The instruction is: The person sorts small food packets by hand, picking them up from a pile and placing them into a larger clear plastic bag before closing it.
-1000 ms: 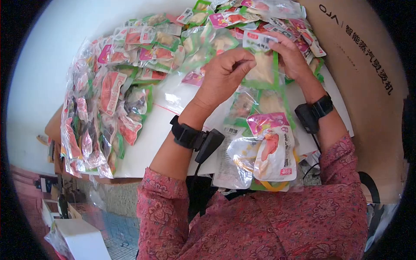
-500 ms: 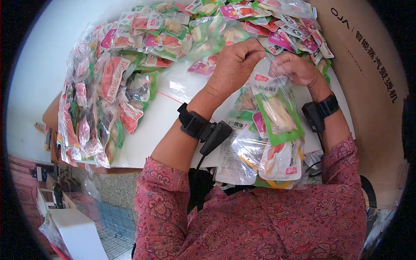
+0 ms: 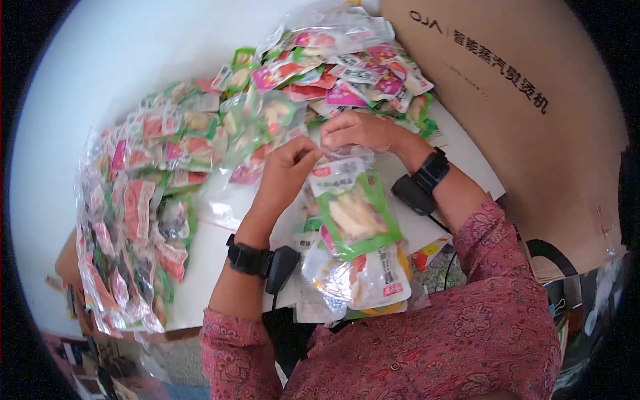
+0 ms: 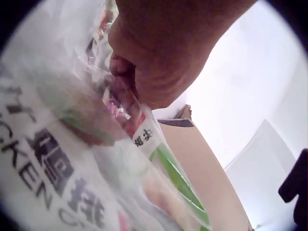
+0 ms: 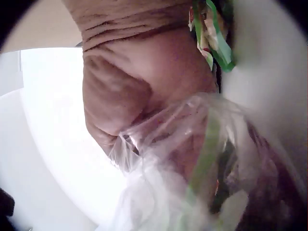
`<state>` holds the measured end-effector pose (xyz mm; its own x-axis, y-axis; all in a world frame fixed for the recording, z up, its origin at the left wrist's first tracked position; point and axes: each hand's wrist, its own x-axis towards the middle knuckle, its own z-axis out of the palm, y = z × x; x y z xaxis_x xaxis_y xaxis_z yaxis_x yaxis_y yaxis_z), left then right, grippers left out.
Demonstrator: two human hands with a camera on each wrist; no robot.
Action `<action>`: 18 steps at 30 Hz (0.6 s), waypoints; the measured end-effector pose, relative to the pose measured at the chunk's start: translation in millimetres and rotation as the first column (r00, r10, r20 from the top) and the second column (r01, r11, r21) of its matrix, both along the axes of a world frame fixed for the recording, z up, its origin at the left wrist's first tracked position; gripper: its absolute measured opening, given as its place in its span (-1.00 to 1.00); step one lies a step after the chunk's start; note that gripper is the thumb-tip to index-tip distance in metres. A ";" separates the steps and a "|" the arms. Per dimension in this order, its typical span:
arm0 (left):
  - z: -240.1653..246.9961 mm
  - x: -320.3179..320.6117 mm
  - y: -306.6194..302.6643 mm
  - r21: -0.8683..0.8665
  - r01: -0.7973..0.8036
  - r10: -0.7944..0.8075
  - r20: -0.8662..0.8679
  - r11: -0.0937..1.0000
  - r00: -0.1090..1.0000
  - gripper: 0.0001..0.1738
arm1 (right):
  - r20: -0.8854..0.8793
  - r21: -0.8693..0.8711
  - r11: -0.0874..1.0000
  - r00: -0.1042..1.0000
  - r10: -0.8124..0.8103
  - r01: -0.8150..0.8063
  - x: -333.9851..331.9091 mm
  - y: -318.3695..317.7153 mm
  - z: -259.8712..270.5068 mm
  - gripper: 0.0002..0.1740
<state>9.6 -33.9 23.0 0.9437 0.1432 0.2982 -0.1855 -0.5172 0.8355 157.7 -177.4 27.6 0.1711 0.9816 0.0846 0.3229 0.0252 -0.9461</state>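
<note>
In the middle of the frame, the left hand [image 3: 283, 170] and right hand [image 3: 363, 131] each pinch the top edge of a clear bag [image 3: 353, 213] of snack packets, probably to keep its mouth upward while the contents hang below.

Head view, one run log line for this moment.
left hand: pinches clear bag top | right hand: pinches clear bag top | in bag: green packet | behind: packet pile
</note>
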 end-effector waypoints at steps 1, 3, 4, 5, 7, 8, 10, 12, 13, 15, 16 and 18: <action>-5.0 1.2 1.0 0.007 0.015 -0.015 0.003 1.000 1.000 -0.83 | -0.106 -0.008 1.000 0.994 0.024 -0.025 1.4 1.0 1.0 -0.75; -16.6 4.2 1.4 -0.094 0.111 -0.118 -0.072 0.989 0.990 -0.87 | -0.056 0.011 0.996 0.995 -0.087 0.087 0.7 0.8 0.0 -0.74; -18.4 4.0 0.1 -0.091 0.116 -0.123 -0.071 0.989 0.990 -0.87 | -0.008 0.027 0.982 0.983 -0.184 0.185 0.4 1.0 -0.3 -0.73; -20.4 3.2 -0.7 -0.067 0.134 -0.140 -0.098 0.989 0.985 -0.89 | -0.014 0.052 0.980 0.981 -0.193 0.194 2.2 2.9 -4.8 -0.72; -20.6 2.3 -2.3 -0.041 0.149 -0.154 -0.122 0.988 0.981 -0.90 | 0.002 0.059 0.978 0.979 -0.202 0.201 -0.5 5.0 -6.3 -0.72; -21.0 2.5 -2.2 -0.002 0.145 -0.144 -0.140 0.989 0.980 -0.90 | 0.017 0.065 0.976 0.978 -0.207 0.206 -1.8 6.3 -6.5 -0.72; -19.4 1.9 -3.4 0.039 0.137 -0.129 -0.153 0.990 0.980 -0.89 | 0.048 0.066 0.980 0.980 -0.192 0.189 -2.7 8.3 -7.3 -0.73; -18.5 0.6 -5.1 0.005 0.151 -0.149 -0.151 0.988 0.977 -0.88 | 0.078 0.066 0.983 0.981 -0.176 0.171 -3.9 9.4 -8.2 -0.73; -18.3 0.3 -4.8 0.004 0.146 -0.144 -0.149 0.989 0.978 -0.88 | 0.083 0.070 0.981 0.979 -0.187 0.181 -4.4 9.7 -8.5 -0.73; -18.9 1.1 -4.0 -0.060 0.154 -0.161 -0.138 0.986 0.977 -0.88 | 0.092 0.071 0.980 0.977 -0.191 0.185 -3.4 9.9 -9.9 -0.74; -21.4 2.3 -3.5 -0.064 0.147 -0.154 -0.136 0.987 0.979 -0.88 | 0.106 0.060 0.979 0.973 -0.203 0.197 -2.5 10.5 -11.3 -0.74; -25.2 4.4 -2.8 -0.232 0.159 -0.176 -0.055 0.960 0.983 -0.87 | 0.123 0.043 0.979 0.971 -0.203 0.199 -1.5 12.2 -14.1 -0.74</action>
